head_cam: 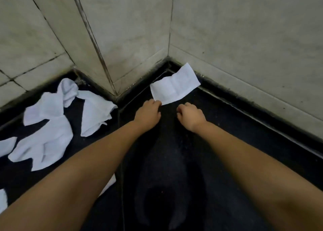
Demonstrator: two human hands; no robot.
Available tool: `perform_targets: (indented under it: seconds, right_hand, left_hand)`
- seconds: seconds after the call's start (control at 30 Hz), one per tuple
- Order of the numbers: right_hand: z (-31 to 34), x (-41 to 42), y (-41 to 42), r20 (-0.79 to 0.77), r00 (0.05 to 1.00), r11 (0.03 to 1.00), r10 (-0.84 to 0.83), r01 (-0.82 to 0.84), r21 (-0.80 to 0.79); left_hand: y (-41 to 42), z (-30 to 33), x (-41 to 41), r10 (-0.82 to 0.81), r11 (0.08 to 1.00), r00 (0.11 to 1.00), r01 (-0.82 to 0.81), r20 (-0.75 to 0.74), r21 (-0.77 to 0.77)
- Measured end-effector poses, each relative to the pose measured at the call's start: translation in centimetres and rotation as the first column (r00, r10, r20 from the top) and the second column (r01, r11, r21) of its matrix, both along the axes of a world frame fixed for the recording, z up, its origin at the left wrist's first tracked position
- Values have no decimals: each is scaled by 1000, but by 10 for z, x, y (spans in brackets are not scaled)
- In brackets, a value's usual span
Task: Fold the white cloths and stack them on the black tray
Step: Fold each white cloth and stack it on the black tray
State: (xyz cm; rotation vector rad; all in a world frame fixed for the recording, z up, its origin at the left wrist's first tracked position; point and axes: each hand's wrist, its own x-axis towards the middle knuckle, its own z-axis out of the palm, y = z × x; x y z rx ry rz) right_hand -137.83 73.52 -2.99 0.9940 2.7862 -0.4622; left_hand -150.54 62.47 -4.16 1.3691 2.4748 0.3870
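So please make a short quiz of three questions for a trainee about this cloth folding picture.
1. True or false: the folded cloth lies in the far corner of the black tray.
2. Which of the hands touches the folded cloth: A) left hand, B) right hand?
3. Fill in: the unfolded cloths lie to the ___ of the tray.

Key: 1 true; 2 A; 3 left.
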Motion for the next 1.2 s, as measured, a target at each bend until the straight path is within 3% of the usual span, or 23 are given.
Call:
perform_targets:
  seconds: [0.2, 0.43, 0.5, 0.57, 0.67, 1.03, 1.2]
  right_hand:
    - [-30, -59, 26, -5, 999, 997, 54, -54, 62]
    - [-44, -61, 23, -94, 992, 980, 89, -70, 188]
    - [-37, -48, 15, -156, 985, 991, 69, -50, 122]
    - [-24, -28, 5, -243, 969, 999, 38, -28, 42]
    - [6, 10, -11, -355, 935, 996, 9, -39, -75]
    - [107, 186, -28, -498, 824, 957, -271, 175, -231]
    - [132, 244, -33, -610, 680, 910, -406, 240, -338]
  left_hand:
    - [32, -33, -43, -150, 986, 983, 141, -109, -90]
    - [36, -41, -44, -199, 974, 962, 215, -188, 65]
    - [28, -32, -35, -177, 966, 982, 187, -72, 179]
    - [19, -13, -24, -115, 956, 984, 72, 139, 285]
    - [9, 24, -2, -92, 932, 910, -65, 405, 356]
    - [-46, 103, 94, -77, 791, 836, -280, 543, 544]
    - [-68, 125, 134, -8, 744, 761, -428, 648, 513]
